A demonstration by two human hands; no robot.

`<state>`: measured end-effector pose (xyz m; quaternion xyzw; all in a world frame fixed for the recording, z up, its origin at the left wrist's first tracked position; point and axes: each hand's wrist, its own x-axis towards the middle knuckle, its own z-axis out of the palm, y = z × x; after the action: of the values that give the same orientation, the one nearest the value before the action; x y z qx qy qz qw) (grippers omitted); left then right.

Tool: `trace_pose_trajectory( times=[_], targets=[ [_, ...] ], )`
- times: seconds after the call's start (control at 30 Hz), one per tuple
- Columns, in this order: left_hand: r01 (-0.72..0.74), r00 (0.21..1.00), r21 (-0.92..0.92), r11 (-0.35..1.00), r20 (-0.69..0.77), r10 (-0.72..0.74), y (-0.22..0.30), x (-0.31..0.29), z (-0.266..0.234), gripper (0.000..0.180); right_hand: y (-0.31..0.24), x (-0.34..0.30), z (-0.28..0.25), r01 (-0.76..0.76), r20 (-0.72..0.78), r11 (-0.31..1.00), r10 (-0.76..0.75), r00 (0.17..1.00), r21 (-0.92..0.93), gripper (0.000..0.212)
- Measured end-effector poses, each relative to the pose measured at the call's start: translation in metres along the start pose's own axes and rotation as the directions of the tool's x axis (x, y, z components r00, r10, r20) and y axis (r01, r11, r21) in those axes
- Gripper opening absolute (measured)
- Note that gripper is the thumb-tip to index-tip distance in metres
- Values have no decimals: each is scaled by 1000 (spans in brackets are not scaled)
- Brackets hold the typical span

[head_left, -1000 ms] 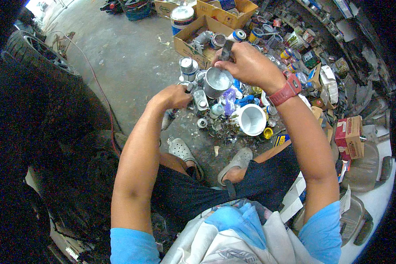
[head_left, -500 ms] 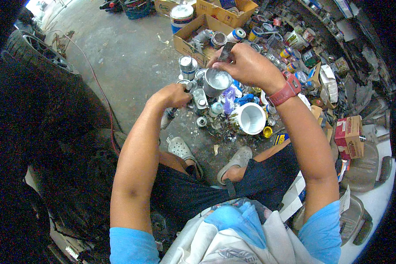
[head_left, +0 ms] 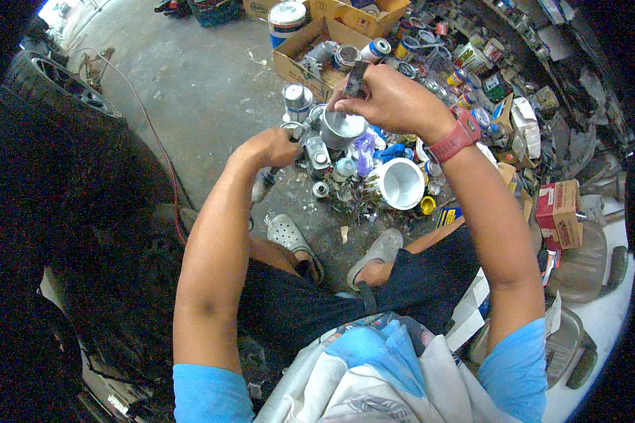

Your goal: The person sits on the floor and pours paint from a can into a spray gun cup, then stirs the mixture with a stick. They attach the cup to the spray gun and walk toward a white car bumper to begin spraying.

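Note:
My right hand is closed on a dark, flat stirring stick, held upright over an open metal can. Pale grey paint shows inside that can. To its left, my left hand is wrapped around what looks like a metal spray gun; the fist and forearm hide most of it. Just beyond the left hand stands a closed paint can. A clear plastic bottle and a small capped bottle stand beside and below the open can.
A white bucket lies tipped beside blue and purple rags. Cardboard boxes with cans stand at the back, near a large paint tin. Many cans crowd the right. A red hose and a wheel are left.
The stick and my right hand have shifted slightly left over the can. My left hand has stayed closed, near the same spot. The whole view has moved a little.

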<state>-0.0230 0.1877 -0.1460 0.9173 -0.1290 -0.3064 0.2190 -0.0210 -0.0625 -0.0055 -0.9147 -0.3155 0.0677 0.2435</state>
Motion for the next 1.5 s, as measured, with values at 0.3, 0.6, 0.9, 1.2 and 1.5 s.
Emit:
trace_pose_trajectory(
  times=[0.3, 0.6, 0.9, 1.2, 1.5],
  targets=[
    [-69, 997, -27, 997, -26, 68, -12, 8, 0, 36, 3, -22, -3, -49, -357, 993, 7, 934, -110, 31],
    [-39, 999, -5, 999, 1, 39, -15, 14, 5, 37, -23, -44, 18, -159, -346, 984, 175, 922, 75, 29],
    [-1, 999, -16, 1000, 35, 2, -14, 18, 7, 40, -11, -29, 4, -262, -157, 961, 246, 957, -90, 37],
    [-28, 1000, -18, 999, 5, 29, -8, 6, 3, 38, 5, -8, 6, -74, -159, 995, 64, 985, -61, 26],
    [-64, 998, -25, 998, -23, 64, -6, 3, 1, 36, 2, -1, 5, -32, -119, 999, 29, 993, -20, 26]
  ],
)
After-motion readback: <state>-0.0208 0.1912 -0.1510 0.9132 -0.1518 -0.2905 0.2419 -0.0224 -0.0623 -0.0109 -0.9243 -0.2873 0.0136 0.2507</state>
